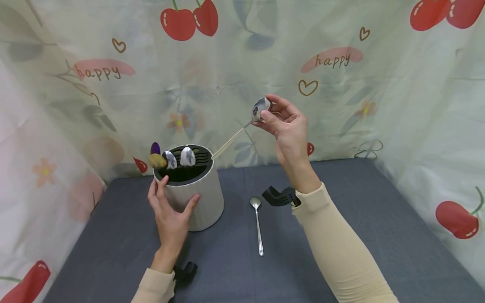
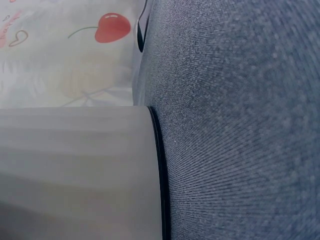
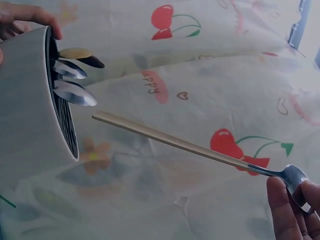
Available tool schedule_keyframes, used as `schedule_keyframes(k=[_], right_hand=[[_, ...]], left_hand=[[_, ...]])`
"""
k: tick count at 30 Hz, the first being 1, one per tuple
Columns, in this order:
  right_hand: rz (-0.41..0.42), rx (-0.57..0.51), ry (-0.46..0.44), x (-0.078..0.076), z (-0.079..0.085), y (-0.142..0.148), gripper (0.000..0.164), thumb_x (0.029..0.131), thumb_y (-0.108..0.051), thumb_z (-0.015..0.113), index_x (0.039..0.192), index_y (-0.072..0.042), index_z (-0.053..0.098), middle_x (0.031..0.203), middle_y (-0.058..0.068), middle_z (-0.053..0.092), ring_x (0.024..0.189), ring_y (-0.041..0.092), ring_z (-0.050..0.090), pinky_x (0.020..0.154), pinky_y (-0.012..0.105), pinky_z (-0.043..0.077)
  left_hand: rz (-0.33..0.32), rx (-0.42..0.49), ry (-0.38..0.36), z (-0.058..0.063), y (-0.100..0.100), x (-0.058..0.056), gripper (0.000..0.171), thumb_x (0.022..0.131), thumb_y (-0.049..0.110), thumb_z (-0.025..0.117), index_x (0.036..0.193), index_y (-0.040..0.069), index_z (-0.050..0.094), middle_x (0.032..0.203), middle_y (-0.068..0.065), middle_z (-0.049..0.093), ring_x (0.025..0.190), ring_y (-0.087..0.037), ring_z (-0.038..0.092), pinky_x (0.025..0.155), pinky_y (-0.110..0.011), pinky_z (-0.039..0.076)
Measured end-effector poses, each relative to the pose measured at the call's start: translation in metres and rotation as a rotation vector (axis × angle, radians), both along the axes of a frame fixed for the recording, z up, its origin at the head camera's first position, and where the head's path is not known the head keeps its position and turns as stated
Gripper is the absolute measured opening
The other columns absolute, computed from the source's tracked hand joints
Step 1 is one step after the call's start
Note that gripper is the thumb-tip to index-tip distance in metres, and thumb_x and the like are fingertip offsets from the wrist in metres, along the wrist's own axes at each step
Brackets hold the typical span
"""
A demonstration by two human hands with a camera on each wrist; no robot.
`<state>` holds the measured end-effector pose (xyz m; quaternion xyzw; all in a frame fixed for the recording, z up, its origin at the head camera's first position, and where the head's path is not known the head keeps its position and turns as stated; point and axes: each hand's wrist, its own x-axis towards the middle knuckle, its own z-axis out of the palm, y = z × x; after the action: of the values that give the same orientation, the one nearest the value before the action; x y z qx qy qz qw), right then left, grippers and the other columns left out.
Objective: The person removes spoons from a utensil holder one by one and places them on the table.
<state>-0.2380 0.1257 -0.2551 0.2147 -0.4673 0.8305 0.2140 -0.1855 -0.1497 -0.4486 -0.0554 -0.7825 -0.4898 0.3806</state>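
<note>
In the head view my right hand [image 1: 289, 126] pinches a long spoon [image 1: 229, 142] by its silver bowl. Its pale handle slants down to the left, the end by the holder's rim; the right wrist view shows that end apart from the holder. My left hand [image 1: 170, 216] grips the left front of a white round utensil holder [image 1: 206, 204] with a dark slotted top, fingers at the rim. Out of the holder stick silver spoons [image 1: 187, 156], a gold spoon [image 1: 157, 160] and a purple spoon [image 1: 155, 147], bowls up. The left wrist view shows the holder's base but no hand.
One silver spoon [image 1: 258, 227] lies on the dark grey cloth [image 1: 235, 269], right of the holder, bowl toward the back. Patterned curtains [image 1: 235, 67] hang behind the table and at both sides.
</note>
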Motion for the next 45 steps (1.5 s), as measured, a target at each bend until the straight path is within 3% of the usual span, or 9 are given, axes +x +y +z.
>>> schedule_keyframes(k=[9, 19, 30, 37, 45], right_hand=[[-0.005, 0.001, -0.013, -0.001, -0.002, 0.016, 0.037, 0.091, 0.016, 0.070, 0.127, 0.013, 0.064, 0.094, 0.010, 0.064, 0.083, 0.023, 0.068, 0.075, 0.043, 0.063], [-0.029, 0.106, -0.060, -0.002, -0.010, 0.036, 0.036, 0.093, 0.015, 0.068, 0.127, 0.004, 0.070, 0.090, 0.007, 0.066, 0.079, 0.020, 0.066, 0.074, 0.040, 0.063], [-0.050, 0.129, -0.090, -0.001, -0.020, 0.049, 0.036, 0.091, 0.015, 0.069, 0.126, 0.007, 0.071, 0.091, 0.009, 0.070, 0.080, 0.022, 0.068, 0.071, 0.035, 0.062], [-0.045, 0.195, -0.165, 0.000, -0.035, 0.051, 0.038, 0.092, 0.014, 0.069, 0.130, 0.013, 0.064, 0.090, 0.007, 0.072, 0.081, 0.021, 0.069, 0.070, 0.031, 0.062], [-0.020, 0.338, -0.280, -0.001, -0.055, 0.054, 0.038, 0.094, 0.008, 0.071, 0.132, 0.009, 0.066, 0.091, 0.003, 0.069, 0.076, 0.018, 0.070, 0.072, 0.029, 0.061]], left_hand=[[-0.001, 0.007, 0.001, 0.000, -0.002, -0.001, 0.095, 0.083, 0.021, 0.091, 0.159, 0.031, 0.035, 0.168, -0.009, 0.019, 0.150, -0.037, 0.030, 0.115, -0.071, 0.029], [0.001, -0.013, 0.012, 0.003, -0.001, -0.004, 0.097, 0.081, 0.022, 0.092, 0.159, 0.029, 0.035, 0.167, -0.010, 0.020, 0.150, -0.035, 0.030, 0.116, -0.069, 0.029], [0.000, -0.032, 0.017, 0.004, -0.001, -0.005, 0.096, 0.081, 0.021, 0.092, 0.158, 0.030, 0.036, 0.168, -0.010, 0.020, 0.150, -0.040, 0.029, 0.113, -0.071, 0.030], [0.000, -0.032, 0.016, 0.004, -0.002, -0.004, 0.096, 0.081, 0.021, 0.092, 0.159, 0.029, 0.036, 0.168, -0.011, 0.019, 0.151, -0.041, 0.029, 0.113, -0.071, 0.031], [0.004, -0.023, -0.004, 0.002, -0.004, -0.001, 0.097, 0.082, 0.022, 0.092, 0.159, 0.030, 0.035, 0.169, -0.010, 0.018, 0.151, -0.041, 0.029, 0.114, -0.072, 0.029]])
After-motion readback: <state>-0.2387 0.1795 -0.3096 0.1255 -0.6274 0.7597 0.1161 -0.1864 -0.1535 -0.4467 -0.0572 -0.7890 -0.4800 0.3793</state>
